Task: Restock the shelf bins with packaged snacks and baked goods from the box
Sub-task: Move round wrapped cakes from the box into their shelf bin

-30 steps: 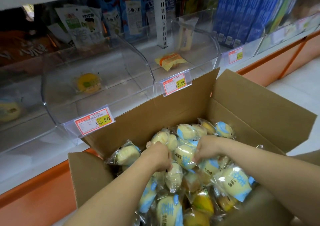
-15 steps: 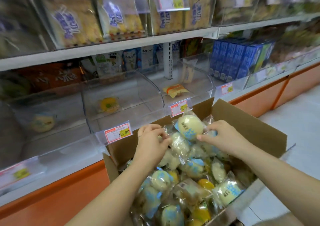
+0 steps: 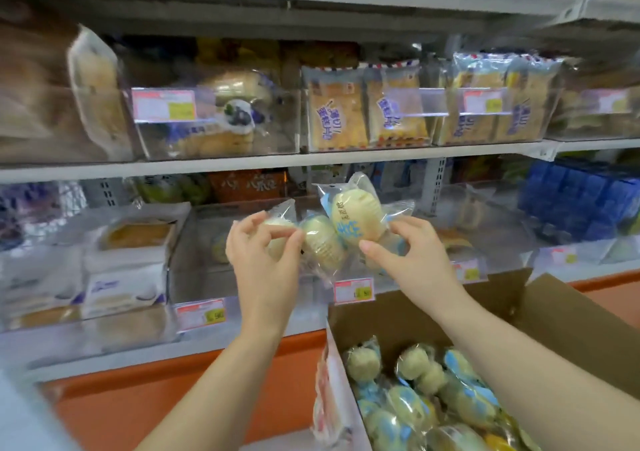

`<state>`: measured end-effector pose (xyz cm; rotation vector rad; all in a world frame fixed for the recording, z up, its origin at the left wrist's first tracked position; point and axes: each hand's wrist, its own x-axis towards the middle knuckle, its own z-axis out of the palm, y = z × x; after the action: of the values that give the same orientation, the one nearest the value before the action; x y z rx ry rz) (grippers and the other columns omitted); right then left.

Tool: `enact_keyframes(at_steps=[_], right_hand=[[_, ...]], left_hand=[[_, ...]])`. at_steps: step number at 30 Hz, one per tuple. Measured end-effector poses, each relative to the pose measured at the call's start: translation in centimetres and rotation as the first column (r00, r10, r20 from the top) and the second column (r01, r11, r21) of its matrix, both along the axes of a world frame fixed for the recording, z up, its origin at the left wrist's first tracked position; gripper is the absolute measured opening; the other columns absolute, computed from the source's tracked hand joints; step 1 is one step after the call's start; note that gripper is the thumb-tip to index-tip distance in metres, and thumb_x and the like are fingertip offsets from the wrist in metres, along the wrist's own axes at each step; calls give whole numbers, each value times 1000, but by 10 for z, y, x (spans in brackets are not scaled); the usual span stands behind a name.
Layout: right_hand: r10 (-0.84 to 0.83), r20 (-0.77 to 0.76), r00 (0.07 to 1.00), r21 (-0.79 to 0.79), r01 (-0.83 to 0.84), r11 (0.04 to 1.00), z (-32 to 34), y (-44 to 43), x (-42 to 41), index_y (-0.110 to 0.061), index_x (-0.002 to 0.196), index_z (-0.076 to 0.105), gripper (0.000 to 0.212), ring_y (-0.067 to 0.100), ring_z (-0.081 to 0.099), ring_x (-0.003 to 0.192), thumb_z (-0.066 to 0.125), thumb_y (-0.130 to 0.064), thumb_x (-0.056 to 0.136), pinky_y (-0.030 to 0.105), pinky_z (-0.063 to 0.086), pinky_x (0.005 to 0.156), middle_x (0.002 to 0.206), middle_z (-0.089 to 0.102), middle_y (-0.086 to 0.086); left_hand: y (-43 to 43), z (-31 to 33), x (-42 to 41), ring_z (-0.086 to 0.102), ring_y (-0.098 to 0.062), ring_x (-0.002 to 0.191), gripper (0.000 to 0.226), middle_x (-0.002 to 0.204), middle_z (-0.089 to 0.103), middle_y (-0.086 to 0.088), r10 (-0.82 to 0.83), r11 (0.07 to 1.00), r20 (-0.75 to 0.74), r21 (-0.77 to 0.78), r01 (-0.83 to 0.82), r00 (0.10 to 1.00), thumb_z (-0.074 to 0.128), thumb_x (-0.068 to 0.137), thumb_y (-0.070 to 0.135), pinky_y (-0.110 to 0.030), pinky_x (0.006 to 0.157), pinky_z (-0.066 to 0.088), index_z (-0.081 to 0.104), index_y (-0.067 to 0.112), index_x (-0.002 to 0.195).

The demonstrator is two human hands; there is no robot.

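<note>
Three wrapped buns (image 3: 356,215), held as one cluster between our hands: left hand (image 3: 263,260) pinches the leftmost wrapper, right hand (image 3: 412,260) grips beneath the largest. Just beyond our hands, the clear bin (image 3: 201,270); below our right forearm, the box (image 3: 561,315). We judge: clear the bin's front lip, lower together, then release, lest one slip.

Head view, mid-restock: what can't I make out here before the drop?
- Price tag digits, head view: blurred by motion.
- Bin floor behind the wrapped buns, head view: hidden by left hand and right hand.
- Bun count in hand: wrappers overlap, fingers cover some.
- Box near end: cut off by the bottom edge.
</note>
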<state>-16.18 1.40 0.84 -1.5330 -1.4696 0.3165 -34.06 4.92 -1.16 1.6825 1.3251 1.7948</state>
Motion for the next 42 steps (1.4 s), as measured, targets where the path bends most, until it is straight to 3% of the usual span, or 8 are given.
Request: enact_keyframes(at_steps=[8, 11, 16, 21, 25, 30, 34, 42], right_hand=[[213, -10, 977, -8, -213, 977, -14, 82, -104, -21, 120, 58, 38, 2, 44, 110, 68, -32, 86, 14, 34, 88, 123, 46, -10], [233, -32, 972, -97, -235, 967, -27, 112, -120, -23, 116, 55, 29, 3, 53, 98, 64, -31, 89, 5, 37, 69, 106, 57, -12], [239, 154, 959, -256, -195, 947, -44, 159, -114, -28, 94, 57, 15, -2, 54, 75, 62, -40, 88, 13, 38, 57, 81, 57, -18], [216, 530, 820, -238, -101, 966, -42, 183, -115, -33, 83, 62, 12, 6, 57, 75, 58, -43, 89, 25, 45, 62, 75, 61, -16], [279, 572, 771, -239, -169, 956, -45, 199, -113, -32, 77, 56, 16, 11, 58, 78, 55, -38, 92, 29, 48, 67, 78, 62, -13], [279, 444, 852, -167, -227, 959, -63, 200, -106, -25, 83, 54, 13, 16, 59, 66, 51, -31, 95, 39, 51, 66, 71, 62, -6], [283, 220, 934, 21, -294, 955, -56, 186, -110, -25, 84, 52, 15, 15, 62, 72, 50, -19, 97, 29, 48, 68, 79, 67, 0], [484, -21, 875, 25, -484, 875, -31, 163, -132, -24, 87, 63, 8, 5, 65, 85, 60, -17, 91, 21, 53, 76, 89, 71, -3]], left_hand=[[56, -16, -92, 26, -21, 137, 15, 125, 41, 6, 164, 985, -23, 55, -162, 986, 69, 86, 20, -41, 114, 21, 61, 31, 80], [87, -38, -105, 28, -27, 137, 11, 122, 43, 5, 178, 984, -148, 25, -177, 973, 70, 85, 22, -43, 114, 22, 61, 28, 82], [122, -82, -100, 36, -29, 129, 15, 114, 54, -2, 19, 954, -323, -277, -114, 946, 67, 86, 28, -26, 105, 16, 56, 33, 77], [146, -83, -100, 57, -23, 100, 14, 95, 59, 2, -230, 820, -447, -567, -75, 864, 54, 92, 34, -32, 84, 47, 51, 30, 79], [160, -81, -112, 61, -25, 103, 20, 108, 66, -2, -359, 740, -517, -665, -101, 777, 55, 91, 40, -34, 84, 51, 60, 23, 101], [159, -73, -123, 54, -22, 119, 57, 132, 54, -3, -358, 767, -553, -634, -100, 752, 58, 90, 46, -38, 97, 47, 38, 27, 140], [151, -63, -118, 35, -15, 136, 81, 150, 34, 3, -357, 873, -478, -477, 105, 802, 67, 84, 43, -31, 110, 33, 20, 34, 149], [132, -56, -119, 47, -1, 116, 63, 124, 51, 17, -345, 925, -382, -293, 241, 857, 75, 79, 33, -22, 100, 39, 45, 36, 134]])
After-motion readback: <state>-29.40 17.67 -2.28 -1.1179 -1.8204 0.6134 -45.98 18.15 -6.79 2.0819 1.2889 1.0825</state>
